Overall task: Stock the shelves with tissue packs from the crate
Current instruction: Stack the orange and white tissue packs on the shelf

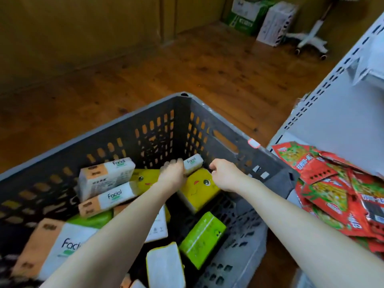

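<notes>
Reaches into the grey crate [181, 117], toward its far corner. Curls the left hand [173, 172] round one end of a white tissue pack [193, 164] there, by the crate's wall. Holds the right hand [224, 173] curled, empty, just beside it.

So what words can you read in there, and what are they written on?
"Facial": on the small white tissue pack gripped by the left hand.
"Facial": on the white-and-orange pack farther left.
"Facial": on the second pack just under it.
"Faci": on the big pack at lower left; an arm hides the rest.
Too blurred to read: the red snack packets, the green-and-white carton, and the packs' small print.
</notes>
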Demonstrator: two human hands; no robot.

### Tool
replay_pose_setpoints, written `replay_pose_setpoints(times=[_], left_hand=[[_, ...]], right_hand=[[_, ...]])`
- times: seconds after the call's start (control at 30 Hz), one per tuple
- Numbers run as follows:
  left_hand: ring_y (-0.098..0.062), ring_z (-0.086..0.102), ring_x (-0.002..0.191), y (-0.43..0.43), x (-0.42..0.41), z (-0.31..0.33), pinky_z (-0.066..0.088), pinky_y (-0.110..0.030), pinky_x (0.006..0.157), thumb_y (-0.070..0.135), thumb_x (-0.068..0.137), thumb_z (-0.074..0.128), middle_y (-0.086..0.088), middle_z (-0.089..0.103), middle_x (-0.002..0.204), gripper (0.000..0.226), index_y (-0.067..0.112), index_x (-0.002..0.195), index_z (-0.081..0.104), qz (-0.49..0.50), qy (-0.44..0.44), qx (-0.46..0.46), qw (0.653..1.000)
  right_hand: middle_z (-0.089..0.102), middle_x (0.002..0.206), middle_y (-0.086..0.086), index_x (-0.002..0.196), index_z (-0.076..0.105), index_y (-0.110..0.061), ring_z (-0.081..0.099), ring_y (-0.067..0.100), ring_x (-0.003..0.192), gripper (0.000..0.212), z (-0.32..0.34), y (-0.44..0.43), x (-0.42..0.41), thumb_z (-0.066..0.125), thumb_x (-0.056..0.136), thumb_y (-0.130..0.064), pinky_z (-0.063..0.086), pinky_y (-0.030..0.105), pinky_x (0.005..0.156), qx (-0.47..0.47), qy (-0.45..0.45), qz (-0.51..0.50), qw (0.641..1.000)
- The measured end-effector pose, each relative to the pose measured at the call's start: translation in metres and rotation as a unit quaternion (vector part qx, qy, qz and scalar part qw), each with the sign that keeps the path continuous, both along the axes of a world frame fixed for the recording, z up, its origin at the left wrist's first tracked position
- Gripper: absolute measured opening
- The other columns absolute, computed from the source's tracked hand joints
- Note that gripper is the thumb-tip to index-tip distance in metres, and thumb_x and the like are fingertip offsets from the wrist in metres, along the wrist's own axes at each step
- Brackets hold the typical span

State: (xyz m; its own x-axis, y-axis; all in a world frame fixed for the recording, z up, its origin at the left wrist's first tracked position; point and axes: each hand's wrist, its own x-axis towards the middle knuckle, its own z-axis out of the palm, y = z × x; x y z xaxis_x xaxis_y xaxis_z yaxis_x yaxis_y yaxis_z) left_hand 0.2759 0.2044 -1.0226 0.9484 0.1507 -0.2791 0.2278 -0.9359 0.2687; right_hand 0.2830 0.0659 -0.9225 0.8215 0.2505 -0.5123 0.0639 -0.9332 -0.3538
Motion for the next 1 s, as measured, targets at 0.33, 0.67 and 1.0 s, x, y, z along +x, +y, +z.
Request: replay_pose_setpoints(times=[0.33,0.67,1.0], left_hand=[[-0.028,0.05,0.102,0.004,-0.005,0.016,0.042,-0.035,0.077,0.026,0.082,0.06,-0.01,0.051,0.11,0.032,0.009,0.108,0.053,0.054,-0.104,-0.051,0.992],[-0.025,0.046,0.097,-0.013,-0.044,0.095,0.042,-0.028,0.079,0.026,0.069,0.052,-0.019,0.055,0.1,0.036,0.005,0.098,0.053,-0.082,-0.412,-0.15,0.895],[-0.014,0.058,0.109,-0.094,-0.081,0.182,0.05,-0.02,0.081,0.045,0.083,0.063,-0.004,0.042,0.139,0.071,0.017,0.139,0.029,0.116,-0.295,-0.525,0.79]], right_hand=[[0.056,0.112,0.011,0.121,0.049,-0.008,0.061,0.026,0.102,0.027,-0.002,0.0,0.015,0.037,0.099,-0.018,0.054,0.038,0.086,0.153,0.032,-0.134,0.979],[0.064,0.104,0.011,0.111,0.054,-0.006,0.065,0.025,0.093,0.035,0.055,-0.016,-0.001,0.058,0.09,-0.032,0.056,0.033,0.072,0.457,0.056,-0.345,0.818],[0.064,0.107,0.015,0.11,0.052,-0.005,0.064,0.028,0.097,0.022,0.129,-0.099,-0.04,0.049,0.089,-0.006,0.054,0.03,0.06,0.567,-0.086,-0.349,0.741]])
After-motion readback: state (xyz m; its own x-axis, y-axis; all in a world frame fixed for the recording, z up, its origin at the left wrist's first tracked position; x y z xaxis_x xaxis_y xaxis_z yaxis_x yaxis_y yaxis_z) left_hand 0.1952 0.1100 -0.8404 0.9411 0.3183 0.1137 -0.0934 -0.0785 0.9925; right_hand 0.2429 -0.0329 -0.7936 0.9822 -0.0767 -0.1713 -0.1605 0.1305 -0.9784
